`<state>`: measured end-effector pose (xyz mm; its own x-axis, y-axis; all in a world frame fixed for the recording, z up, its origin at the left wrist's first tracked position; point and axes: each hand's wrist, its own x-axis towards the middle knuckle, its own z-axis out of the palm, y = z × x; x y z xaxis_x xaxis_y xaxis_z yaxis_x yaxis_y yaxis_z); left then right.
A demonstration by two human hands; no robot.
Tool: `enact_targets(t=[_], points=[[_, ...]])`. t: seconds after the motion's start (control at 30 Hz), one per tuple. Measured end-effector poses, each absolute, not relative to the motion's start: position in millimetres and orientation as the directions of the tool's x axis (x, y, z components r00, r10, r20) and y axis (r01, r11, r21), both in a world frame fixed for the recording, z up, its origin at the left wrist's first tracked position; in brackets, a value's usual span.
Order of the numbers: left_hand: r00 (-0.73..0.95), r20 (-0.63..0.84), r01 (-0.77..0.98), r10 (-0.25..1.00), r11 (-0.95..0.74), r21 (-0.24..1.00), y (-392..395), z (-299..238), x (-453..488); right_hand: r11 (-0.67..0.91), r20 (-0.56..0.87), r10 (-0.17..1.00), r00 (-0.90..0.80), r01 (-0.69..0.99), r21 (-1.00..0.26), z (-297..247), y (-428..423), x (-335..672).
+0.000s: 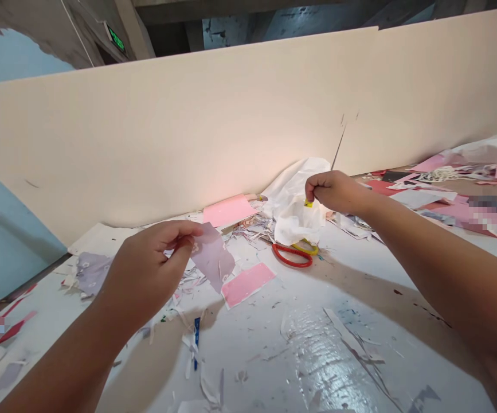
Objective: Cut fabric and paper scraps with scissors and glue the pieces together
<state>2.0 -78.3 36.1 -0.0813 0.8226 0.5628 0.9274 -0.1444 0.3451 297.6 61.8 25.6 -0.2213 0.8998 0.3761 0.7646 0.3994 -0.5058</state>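
My left hand is closed, pinching a piece of lavender paper with a small flower print between thumb and fingers. Its lower corner hangs beside a pink paper rectangle on the white work surface. Held up at the right, my right hand is closed around a slim tool. A narrow, pointed metal length rises above the fist and a yellow end shows below; its exact kind is hidden. Behind and below that hand are a crumpled white sheet and red-handled scissors.
A cream partition stands along the back. Paper scraps litter the white surface, with a blue strip near the front. A larger pink sheet lies by the partition. Red and pink papers pile up at right.
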Motion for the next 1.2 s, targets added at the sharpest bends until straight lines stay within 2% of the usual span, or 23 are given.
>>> enact_targets(t=[0.1, 0.17, 0.23, 0.27, 0.33, 0.4, 0.43, 0.47, 0.5, 0.53, 0.6, 0.67, 0.73, 0.8, 0.87, 0.93, 0.97, 1.03, 1.1, 1.2], points=[[-0.111, 0.537, 0.918, 0.836, -0.121, 0.379, -79, 36, 6, 0.385, 0.253, 0.923, -0.290, 0.699, -0.603, 19, 68, 297], [-0.114, 0.524, 0.906, 0.844, -0.128, 0.403, -80, 36, 10, 0.373, 0.061, 0.887, -0.457, 0.633, -0.678, 18, 68, 297], [-0.094, 0.516, 0.893, 0.851, -0.156, 0.421, -80, 35, 13, 0.382, -0.066, 0.831, -0.553, 0.651, -0.656, 20, 66, 295], [-0.084, 0.510, 0.886, 0.856, -0.170, 0.431, -80, 35, 15, 0.404, -0.035, 0.851, -0.524, 0.696, -0.594, 22, 65, 294], [-0.064, 0.485, 0.866, 0.872, -0.192, 0.461, -80, 34, 16, 0.471, 0.243, 0.882, -0.404, 0.784, -0.405, 24, 60, 288], [-0.076, 0.458, 0.834, 0.886, -0.196, 0.516, -82, 34, 18, 0.566, 0.556, 0.746, -0.367, 0.789, -0.239, 23, 51, 276], [-0.086, 0.442, 0.815, 0.893, -0.192, 0.546, -83, 34, 19, 0.655, 0.628, 0.660, -0.412, 0.724, -0.214, 20, 44, 268], [-0.095, 0.429, 0.797, 0.899, -0.189, 0.573, -84, 34, 20, 0.718, 0.664, 0.619, -0.419, 0.644, -0.263, 17, 36, 259], [-0.091, 0.412, 0.783, 0.907, -0.190, 0.592, -85, 34, 21, 0.739, 0.658, 0.637, -0.400, 0.558, -0.377, 12, 26, 248], [-0.076, 0.395, 0.775, 0.915, -0.195, 0.602, -86, 34, 22, 0.729, 0.594, 0.682, -0.426, 0.453, -0.512, 7, 16, 238], [-0.024, 0.357, 0.764, 0.934, -0.213, 0.608, -88, 33, 24, 0.649, 0.445, 0.697, -0.561, 0.232, -0.725, -6, -3, 218], [-0.003, 0.355, 0.751, 0.935, -0.232, 0.618, -89, 32, 25, 0.502, 0.285, 0.705, -0.649, 0.173, -0.847, -16, -15, 205], [-0.028, 0.392, 0.742, 0.920, -0.244, 0.624, -89, 32, 24, 0.403, 0.164, 0.689, -0.706, 0.185, -0.896, -19, -19, 200], [-0.053, 0.415, 0.755, 0.908, -0.236, 0.612, -91, 34, 21, 0.362, 0.040, 0.603, -0.797, 0.229, -0.904, -12, -16, 204], [-0.028, 0.383, 0.755, 0.923, -0.232, 0.614, -94, 38, 17, 0.374, -0.124, 0.430, -0.894, 0.301, -0.877, 0, -12, 214], [0.013, 0.349, 0.714, 0.937, -0.254, 0.653, -100, 41, 15, 0.461, -0.346, 0.210, -0.915, 0.404, -0.790, 14, -9, 226], [0.022, 0.351, 0.688, 0.936, -0.269, 0.674, -103, 42, 15, 0.530, -0.424, 0.174, -0.889, 0.447, -0.720, 19, -8, 231], [0.031, 0.378, 0.663, 0.925, -0.302, 0.685, -108, 42, 16, 0.597, -0.480, 0.207, -0.853, 0.499, -0.629, 25, -8, 237], [0.080, 0.396, 0.677, 0.915, -0.342, 0.652, -109, 39, 19, 0.606, -0.481, 0.261, -0.837, 0.530, -0.593, 27, -11, 238], [0.262, 0.298, 0.686, 0.918, -0.394, 0.612, -106, 30, 29, 0.625, -0.474, 0.305, -0.826, 0.549, -0.555, 30, -21, 235]])
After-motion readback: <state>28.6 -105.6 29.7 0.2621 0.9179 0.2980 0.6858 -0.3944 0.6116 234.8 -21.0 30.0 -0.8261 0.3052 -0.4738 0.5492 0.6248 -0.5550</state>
